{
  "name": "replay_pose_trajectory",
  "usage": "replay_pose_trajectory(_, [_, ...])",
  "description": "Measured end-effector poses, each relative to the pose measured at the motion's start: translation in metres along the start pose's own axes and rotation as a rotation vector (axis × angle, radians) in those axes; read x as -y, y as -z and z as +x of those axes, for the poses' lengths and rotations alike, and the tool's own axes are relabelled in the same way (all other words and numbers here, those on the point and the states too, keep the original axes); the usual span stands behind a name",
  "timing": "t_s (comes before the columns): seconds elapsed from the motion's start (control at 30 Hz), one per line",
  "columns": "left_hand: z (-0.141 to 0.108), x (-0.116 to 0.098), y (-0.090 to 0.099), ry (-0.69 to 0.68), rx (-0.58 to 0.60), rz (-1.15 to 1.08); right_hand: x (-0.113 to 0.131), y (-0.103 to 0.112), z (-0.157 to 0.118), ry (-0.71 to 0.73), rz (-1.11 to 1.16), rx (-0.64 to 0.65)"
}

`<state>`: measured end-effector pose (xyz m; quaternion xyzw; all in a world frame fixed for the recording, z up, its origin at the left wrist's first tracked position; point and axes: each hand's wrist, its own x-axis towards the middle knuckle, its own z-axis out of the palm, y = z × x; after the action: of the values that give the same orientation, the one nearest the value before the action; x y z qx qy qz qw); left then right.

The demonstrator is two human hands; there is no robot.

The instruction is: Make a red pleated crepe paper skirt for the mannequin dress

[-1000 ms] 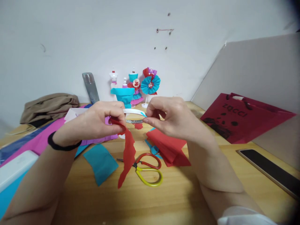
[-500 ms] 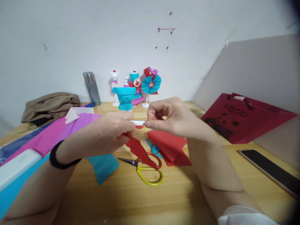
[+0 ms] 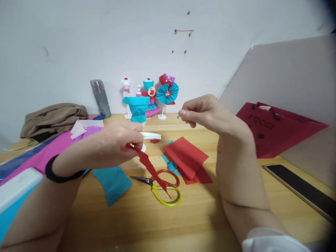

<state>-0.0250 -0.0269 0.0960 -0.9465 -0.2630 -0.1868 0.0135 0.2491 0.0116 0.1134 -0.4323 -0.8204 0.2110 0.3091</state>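
My left hand (image 3: 123, 141) is closed around a white tape roll (image 3: 152, 135), which juts out past the fingertips edge-on. A ragged red crepe paper strip (image 3: 148, 164) also hangs from these fingers, its tail lying across the scissors (image 3: 152, 183) from my view. Raised to the right, my right hand (image 3: 203, 113) has thumb and forefinger pinched together; anything between them is too small to make out. Folded red crepe paper (image 3: 185, 157) lies on the table below and between the hands. Behind my left hand stands a small dress form in teal paper (image 3: 138, 106).
More dressed forms (image 3: 168, 92) stand along the wall beside a grey bottle (image 3: 101, 98). Brown cloth (image 3: 54, 120) and purple-pink paper (image 3: 44, 152) lie left. A teal piece (image 3: 112, 183) lies near the scissors. At right are a red bag (image 3: 278, 129) and a phone (image 3: 299, 189).
My right hand has moved away from the tape roll, up and to the right, still pinched. My left hand has shifted slightly left, keeping the roll and red strip.
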Motion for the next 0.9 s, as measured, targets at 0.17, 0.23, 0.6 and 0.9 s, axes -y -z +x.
replay_pose_trajectory(0.17, [-0.001, 0.0, 0.005, -0.013, 0.053, -0.013, -0.046, -0.002, 0.03, -0.274, -0.373, 0.069])
replay_pose_trajectory(0.23, [-0.001, -0.001, 0.006, -0.003, 0.066, -0.007, -0.063, -0.005, 0.039, -0.268, -0.448, 0.147])
replay_pose_trajectory(0.6, [-0.002, -0.001, 0.012, 0.061, 0.092, -0.021, -0.068, -0.019, 0.05, -0.169, -0.295, 0.154])
replay_pose_trajectory(0.9, [-0.002, -0.004, 0.015, 0.057, 0.103, -0.01, -0.071, -0.029, 0.054, -0.057, -0.496, 0.071])
